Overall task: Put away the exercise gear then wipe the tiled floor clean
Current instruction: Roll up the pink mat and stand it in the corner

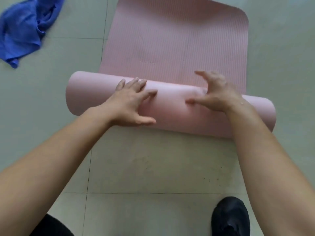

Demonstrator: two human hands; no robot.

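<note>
- I see the pink mat [173, 40] on the tiled floor [136, 167], its near end rolled up and its far end flat.
- My left hand [129, 103] rests on the roll, fingers spread wide.
- My right hand [216, 94] presses it too, fingers spread and arched.
- A blue cloth [22, 31] lies crumpled at far left.

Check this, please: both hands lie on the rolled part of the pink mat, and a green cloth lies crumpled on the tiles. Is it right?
Only the colour is wrong: the head view shows the cloth is blue, not green. The left hand and right hand do lie on the rolled part of the pink mat, and the cloth lies crumpled on the tiles.
</note>
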